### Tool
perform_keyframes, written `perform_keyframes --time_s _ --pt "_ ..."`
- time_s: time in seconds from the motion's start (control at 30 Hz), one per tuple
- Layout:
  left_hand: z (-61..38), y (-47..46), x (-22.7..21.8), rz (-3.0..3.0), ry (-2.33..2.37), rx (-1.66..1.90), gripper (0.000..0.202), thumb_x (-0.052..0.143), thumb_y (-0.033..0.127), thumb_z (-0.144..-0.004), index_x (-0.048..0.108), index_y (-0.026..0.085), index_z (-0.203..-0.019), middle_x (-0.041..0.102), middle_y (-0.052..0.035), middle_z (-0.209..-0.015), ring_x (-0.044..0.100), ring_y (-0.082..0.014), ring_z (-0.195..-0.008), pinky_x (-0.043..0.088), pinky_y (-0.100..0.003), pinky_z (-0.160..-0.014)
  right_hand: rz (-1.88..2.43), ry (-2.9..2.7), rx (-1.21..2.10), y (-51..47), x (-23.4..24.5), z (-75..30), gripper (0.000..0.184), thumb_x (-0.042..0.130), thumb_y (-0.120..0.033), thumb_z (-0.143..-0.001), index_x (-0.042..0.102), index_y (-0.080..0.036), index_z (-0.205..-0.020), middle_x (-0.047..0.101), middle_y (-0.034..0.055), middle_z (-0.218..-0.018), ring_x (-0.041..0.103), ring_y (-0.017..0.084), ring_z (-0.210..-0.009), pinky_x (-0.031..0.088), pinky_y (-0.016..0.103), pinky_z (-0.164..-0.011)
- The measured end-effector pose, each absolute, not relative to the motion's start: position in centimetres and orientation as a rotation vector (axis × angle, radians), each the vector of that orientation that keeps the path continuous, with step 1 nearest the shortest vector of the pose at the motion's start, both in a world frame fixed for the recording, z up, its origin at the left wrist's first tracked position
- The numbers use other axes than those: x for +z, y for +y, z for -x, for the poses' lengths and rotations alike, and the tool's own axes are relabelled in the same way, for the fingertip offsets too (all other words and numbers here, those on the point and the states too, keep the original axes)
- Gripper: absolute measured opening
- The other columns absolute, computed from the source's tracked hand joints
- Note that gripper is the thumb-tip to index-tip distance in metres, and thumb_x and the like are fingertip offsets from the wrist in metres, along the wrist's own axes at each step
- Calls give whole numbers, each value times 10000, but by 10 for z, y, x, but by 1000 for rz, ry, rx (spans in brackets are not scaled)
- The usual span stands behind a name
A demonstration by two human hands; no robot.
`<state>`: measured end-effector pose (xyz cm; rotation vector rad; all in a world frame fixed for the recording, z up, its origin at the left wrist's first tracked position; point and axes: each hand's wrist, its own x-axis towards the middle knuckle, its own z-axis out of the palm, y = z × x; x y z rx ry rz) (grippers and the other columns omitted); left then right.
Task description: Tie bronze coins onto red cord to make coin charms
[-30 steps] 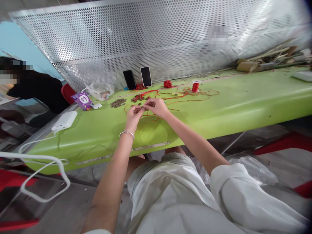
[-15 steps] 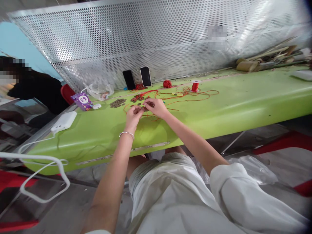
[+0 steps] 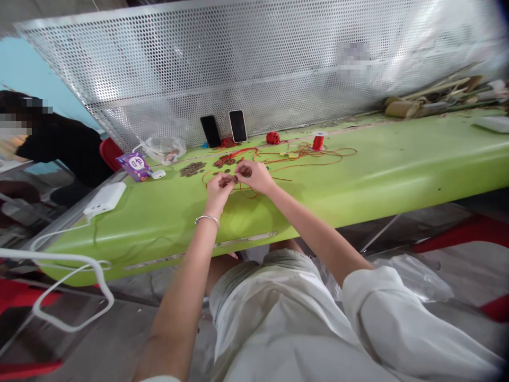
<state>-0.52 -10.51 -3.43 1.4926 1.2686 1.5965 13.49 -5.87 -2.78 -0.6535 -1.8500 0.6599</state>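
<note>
Over the green table (image 3: 358,170), my left hand (image 3: 218,190) and my right hand (image 3: 254,175) meet fingertip to fingertip. Both pinch a thin red cord (image 3: 278,159) and some small dark pieces between them, too small to name. The cord trails in loose loops to the right towards a red spool (image 3: 318,141). A heap of round brown coins (image 3: 192,168) lies just left of my hands, with a smaller cluster of coins on red cord (image 3: 225,159) beyond them. A silver bangle (image 3: 207,218) sits on my left wrist.
Two phones (image 3: 210,131) (image 3: 238,126) lean against the perforated metal screen (image 3: 254,69). A red ball of cord (image 3: 272,137), a clear plastic bag (image 3: 165,147), a purple packet (image 3: 136,164), a white charger (image 3: 104,197) with its cable, and wood scraps (image 3: 429,101) lie around. Another person (image 3: 51,143) sits at left.
My hands stay together at the same spot; only the fingers shift slightly on the cord.
</note>
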Motion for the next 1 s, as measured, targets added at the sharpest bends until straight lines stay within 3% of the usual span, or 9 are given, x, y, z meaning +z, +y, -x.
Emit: perform_keyframes --time_s 0.27,0.57,0.8,1.0 --pt "7 -102 -35 -1411 1282 1647 151 694 170 -795 563 125 -735 514 65 -584 426 -48 -451 352 -171 -433 674 -1749 664 -54 -27 -137 90 583 -197 -768 606 -174 -852 686 29 -812 654 123 -719 529 249 -742" --pt "11 -100 -37 -1278 1345 1739 132 616 213 -874 568 120 -795 520 50 -645 442 -52 -475 390 -175 -439 637 -1066 928 -12 -33 -170 251 484 -451 -854 486 -231 -974 643 65 -991 671 135 -911 534 216 -664" --pt "17 -96 -39 -1218 1346 1817 166 611 257 -882 576 120 -795 525 51 -634 459 -59 -476 413 -189 -456 674 -799 852 18 -35 -229 130 517 -327 -826 468 -231 -899 606 22 -849 642 87 -740 484 172 -556" --pt "19 -95 -40 -1197 1337 1871 169 609 263 -883 572 126 -792 507 58 -613 449 -61 -469 409 -193 -459 695 -739 818 28 -34 -266 96 539 -247 -815 451 -230 -849 558 -33 -762 623 54 -662 478 151 -562"
